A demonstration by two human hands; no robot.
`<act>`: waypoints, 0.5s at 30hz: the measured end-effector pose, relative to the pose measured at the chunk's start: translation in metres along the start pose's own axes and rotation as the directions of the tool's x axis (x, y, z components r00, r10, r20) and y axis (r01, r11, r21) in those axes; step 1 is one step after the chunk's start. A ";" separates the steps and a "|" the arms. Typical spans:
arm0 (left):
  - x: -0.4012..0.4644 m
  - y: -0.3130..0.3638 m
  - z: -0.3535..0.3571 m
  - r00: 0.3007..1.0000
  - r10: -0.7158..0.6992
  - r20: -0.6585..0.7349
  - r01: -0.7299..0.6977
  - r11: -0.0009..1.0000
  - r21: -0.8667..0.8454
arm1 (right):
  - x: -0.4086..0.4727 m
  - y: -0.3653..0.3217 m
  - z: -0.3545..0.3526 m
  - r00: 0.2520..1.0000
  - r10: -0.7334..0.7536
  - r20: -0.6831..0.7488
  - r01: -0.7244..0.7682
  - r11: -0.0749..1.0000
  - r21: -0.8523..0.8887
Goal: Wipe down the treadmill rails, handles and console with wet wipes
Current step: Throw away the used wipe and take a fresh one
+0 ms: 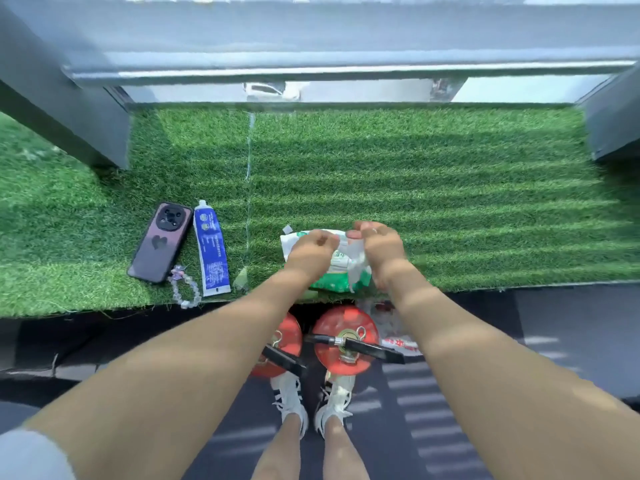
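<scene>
A green and white pack of wet wipes lies on the artificial-grass ledge near its front edge. My left hand presses on the pack's left side with fingers curled. My right hand pinches a white wipe that sticks out of the pack's top. No treadmill part shows in this view.
A dark phone with a bead strap and a blue tube lie on the grass at the left. Two red fire extinguishers stand on the dark floor below the ledge, by my white shoes. Grey window frame behind.
</scene>
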State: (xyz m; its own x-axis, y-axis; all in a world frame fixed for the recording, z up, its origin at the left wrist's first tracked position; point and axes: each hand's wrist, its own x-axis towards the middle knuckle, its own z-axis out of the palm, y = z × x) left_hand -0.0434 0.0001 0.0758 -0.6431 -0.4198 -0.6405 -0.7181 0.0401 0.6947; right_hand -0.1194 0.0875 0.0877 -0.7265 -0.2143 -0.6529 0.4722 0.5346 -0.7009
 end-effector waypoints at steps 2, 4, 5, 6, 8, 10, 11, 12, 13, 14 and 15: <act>-0.023 0.029 -0.021 0.998 -0.033 0.056 0.044 0.975 -0.218 | -0.025 -0.038 0.004 0.998 0.007 0.059 -0.012 0.997 0.080; -0.048 0.050 -0.047 1.000 0.008 0.029 0.000 0.965 -0.262 | -0.054 -0.073 0.007 0.990 -0.020 0.137 0.008 0.996 0.088; -0.062 0.059 -0.061 0.999 0.039 0.000 -0.037 0.960 -0.277 | -0.067 -0.087 0.010 0.982 -0.059 0.178 0.048 0.997 0.067; -0.075 0.066 -0.075 0.997 0.068 -0.040 -0.077 0.954 -0.291 | -0.082 -0.101 0.013 0.969 -0.110 0.220 0.103 0.994 0.045; -0.106 0.077 -0.101 0.987 0.068 -0.148 -0.115 0.933 -0.340 | -0.114 -0.125 0.020 0.939 -0.199 0.282 0.207 0.978 0.001; -0.140 0.082 -0.123 0.958 0.031 -0.286 -0.150 0.903 -0.402 | -0.148 -0.144 0.026 0.904 -0.266 0.336 0.293 0.955 -0.034; -0.159 0.081 -0.132 0.934 0.011 -0.356 -0.176 0.884 -0.434 | -0.166 -0.150 0.029 0.878 -0.301 0.371 0.345 0.937 -0.054; -0.179 0.082 -0.141 0.904 -0.011 -0.427 -0.211 0.859 -0.467 | -0.184 -0.155 0.031 0.844 -0.339 0.415 0.400 0.914 -0.066; -0.199 0.080 -0.148 0.873 -0.034 -0.487 -0.248 0.827 -0.504 | -0.202 -0.157 0.033 0.803 -0.375 0.462 0.458 0.885 -0.078; -0.222 0.077 -0.153 0.842 -0.064 -0.536 -0.282 0.796 -0.537 | -0.219 -0.158 0.034 0.754 -0.411 0.512 0.517 0.852 -0.079; -0.247 0.073 -0.157 0.805 -0.100 -0.585 -0.312 0.768 -0.560 | -0.239 -0.156 0.034 0.703 -0.421 0.574 0.560 0.825 -0.080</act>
State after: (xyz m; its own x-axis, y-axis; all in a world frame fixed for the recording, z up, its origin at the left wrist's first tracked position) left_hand 0.1047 -0.0359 0.3356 -0.2908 -0.8721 -0.3935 -0.2021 -0.3460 0.9162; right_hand -0.0029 0.0275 0.3434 -0.4230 -0.8446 -0.3281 -0.0575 0.3864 -0.9205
